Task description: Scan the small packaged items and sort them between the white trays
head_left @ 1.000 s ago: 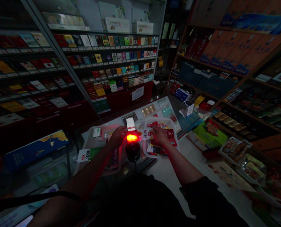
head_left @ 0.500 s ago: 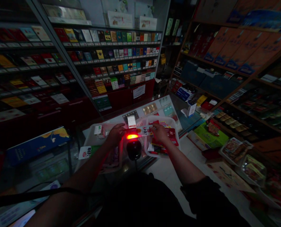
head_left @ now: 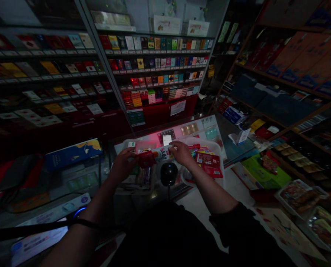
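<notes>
A long red and white snack packet (head_left: pixel 148 158) is stretched between my two hands. My left hand (head_left: pixel 123 163) pinches its red end, and my right hand (head_left: pixel 181 152) grips the white end with thumb and fingers. Just on my side of the packet stands a black barcode scanner (head_left: pixel 169 174) on the counter, its cable running toward me. Below my left hand is a clear plastic bin (head_left: pixel 126 191) with packaged goods. Beside my right wrist another whitish bin (head_left: pixel 222 174) holds several red packets (head_left: pixel 209 160).
A blue box (head_left: pixel 73 154) lies on the glass counter at left, with a lit phone (head_left: pixel 39 241) nearer me. Shelves of small packs (head_left: pixel 154 63) face me. A green box (head_left: pixel 265 172) and food trays (head_left: pixel 299 193) stand at right.
The view has turned left. The packet has shifted off the scanner to its far side, and the bright red scanner light has gone; a faint red glow shows behind. Both hands keep their hold.
</notes>
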Tool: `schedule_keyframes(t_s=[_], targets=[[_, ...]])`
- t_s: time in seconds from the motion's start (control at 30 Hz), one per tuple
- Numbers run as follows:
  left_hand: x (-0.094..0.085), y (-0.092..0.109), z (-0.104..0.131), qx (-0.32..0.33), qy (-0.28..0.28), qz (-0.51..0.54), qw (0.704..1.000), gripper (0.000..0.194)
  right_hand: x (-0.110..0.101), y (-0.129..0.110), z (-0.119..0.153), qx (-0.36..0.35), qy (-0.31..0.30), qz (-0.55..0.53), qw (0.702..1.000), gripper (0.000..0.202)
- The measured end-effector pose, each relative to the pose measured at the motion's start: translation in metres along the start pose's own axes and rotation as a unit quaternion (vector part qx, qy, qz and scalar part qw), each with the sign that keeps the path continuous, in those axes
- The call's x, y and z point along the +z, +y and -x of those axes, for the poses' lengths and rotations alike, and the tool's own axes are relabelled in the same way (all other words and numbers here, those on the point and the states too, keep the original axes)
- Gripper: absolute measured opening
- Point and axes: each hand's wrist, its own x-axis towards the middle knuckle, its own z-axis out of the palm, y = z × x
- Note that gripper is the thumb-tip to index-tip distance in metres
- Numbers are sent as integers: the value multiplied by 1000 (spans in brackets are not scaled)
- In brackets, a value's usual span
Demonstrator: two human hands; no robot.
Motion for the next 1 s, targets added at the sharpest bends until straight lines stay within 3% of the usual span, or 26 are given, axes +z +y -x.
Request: schedule_keyframes(t_s=[0.17,0.3,0.53,0.63,0.77,1.0], targets=[[-18,-20,51,-31,-11,-90,995,29,32,-36,-15,-71,-65,82,992,11],[-24,-34,86,-30,-19,-177,984,26,66,-62,-23,-113,-138,187,966,18],[-38,-54,112,-77,-12,-285,956,37,114,-89,-17,-118,-205,295,926,26],[-42,-62,114,-89,-7,-300,950,41,118,-93,-9,-118,-214,287,926,28],[-41,-62,110,-90,5,-293,952,44,112,-90,2,-114,-169,260,944,28],[-21,-34,79,-35,28,-191,981,39,81,-75,15,-112,-123,242,956,25]])
